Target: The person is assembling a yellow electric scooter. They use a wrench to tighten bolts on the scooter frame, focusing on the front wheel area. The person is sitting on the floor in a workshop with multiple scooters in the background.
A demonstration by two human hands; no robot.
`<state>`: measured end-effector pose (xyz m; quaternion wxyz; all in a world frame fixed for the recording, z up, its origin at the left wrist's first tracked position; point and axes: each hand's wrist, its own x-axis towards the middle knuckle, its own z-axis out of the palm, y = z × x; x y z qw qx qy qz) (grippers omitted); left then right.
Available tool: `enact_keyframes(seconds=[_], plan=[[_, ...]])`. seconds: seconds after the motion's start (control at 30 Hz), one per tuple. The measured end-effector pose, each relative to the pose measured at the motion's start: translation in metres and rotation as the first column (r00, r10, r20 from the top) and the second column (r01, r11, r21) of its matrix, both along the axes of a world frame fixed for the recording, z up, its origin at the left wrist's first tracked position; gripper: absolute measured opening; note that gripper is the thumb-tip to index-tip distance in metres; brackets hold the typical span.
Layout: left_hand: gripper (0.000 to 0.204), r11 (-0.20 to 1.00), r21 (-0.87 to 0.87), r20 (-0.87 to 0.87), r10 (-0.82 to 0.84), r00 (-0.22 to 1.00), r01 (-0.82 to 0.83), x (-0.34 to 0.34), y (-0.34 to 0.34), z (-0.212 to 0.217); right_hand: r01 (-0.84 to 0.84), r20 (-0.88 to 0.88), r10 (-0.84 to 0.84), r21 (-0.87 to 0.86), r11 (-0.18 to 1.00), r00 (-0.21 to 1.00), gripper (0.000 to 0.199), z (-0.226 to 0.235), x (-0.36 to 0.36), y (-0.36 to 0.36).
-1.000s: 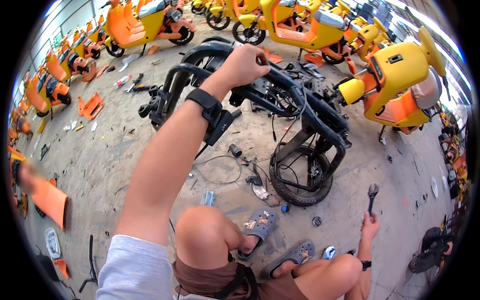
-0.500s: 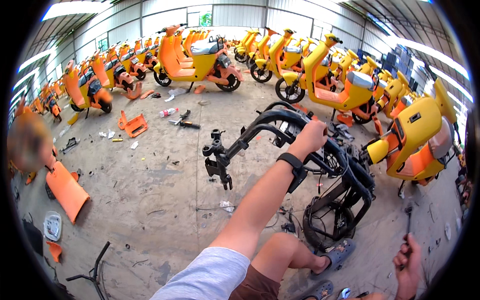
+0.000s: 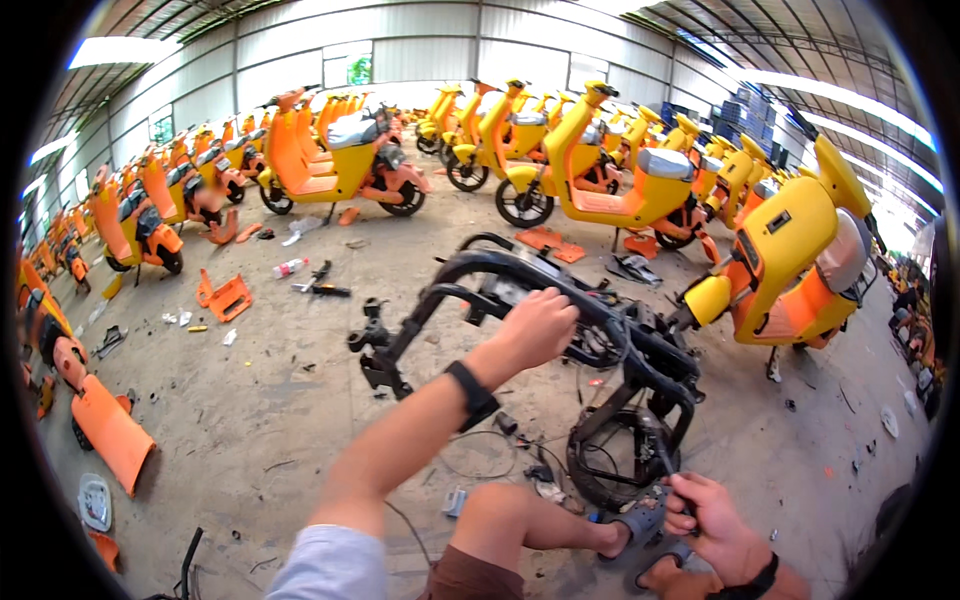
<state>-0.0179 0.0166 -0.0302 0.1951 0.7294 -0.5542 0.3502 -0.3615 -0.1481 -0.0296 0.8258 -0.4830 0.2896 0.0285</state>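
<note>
A stripped black scooter frame (image 3: 470,262) stands tilted in front of me, with a wheel (image 3: 590,465) at its near end. My left hand (image 3: 540,328) is closed over the frame's upper tube, the fingers curled downward. A black band circles that wrist. At the lower right, my right hand (image 3: 712,520) grips a slim dark rod-like tool (image 3: 664,455); its exact kind is unclear. The tool's far end overlaps the wheel end of the frame, and I cannot tell whether they touch. Loose cables hang from the frame to the floor.
Rows of yellow-and-orange scooters (image 3: 620,205) fill the back, one (image 3: 785,235) close on the right. Orange panels (image 3: 225,297), (image 3: 112,432), a bottle (image 3: 291,268), a black-handled tool (image 3: 325,284) and small scraps lie on the concrete. My sandal-clad feet are near the wheel.
My right hand has come in leftward with the tool, from out on the right to the frame's wheel end. My left hand stays on the frame; the view has shifted right.
</note>
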Motion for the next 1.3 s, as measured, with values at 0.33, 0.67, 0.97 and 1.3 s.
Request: enact_keyframes(seconds=[0.33, 0.67, 0.97, 1.3], plan=[[0.028, 0.919, -0.244, -0.895, -0.092, -0.436, 0.309, -0.143, 0.070, -0.034, -0.169, -0.109, 0.177, 0.079, 0.982, 0.978, 0.015, -0.014, 0.023, -0.019], [0.043, 0.772, -0.505, -0.093, -0.494, -0.865, -0.387, -0.237, -0.040, -0.160, -0.161, -0.157, 0.186, 0.159, 0.974, 0.970, 0.023, -0.066, 0.010, -0.017], [0.044, 0.892, -0.452, -0.637, -0.337, -0.694, -0.018, -0.215, -0.111, -0.128, 0.018, 0.017, -0.016, -0.093, 0.996, 1.000, 0.022, -0.070, 0.004, -0.039], [0.037, 0.831, -0.526, -0.751, -0.353, -0.558, 0.182, -0.183, -0.168, -0.096, 0.256, 0.247, -0.163, -0.413, 0.874, 0.955, 0.029, -0.055, 0.022, -0.077]])
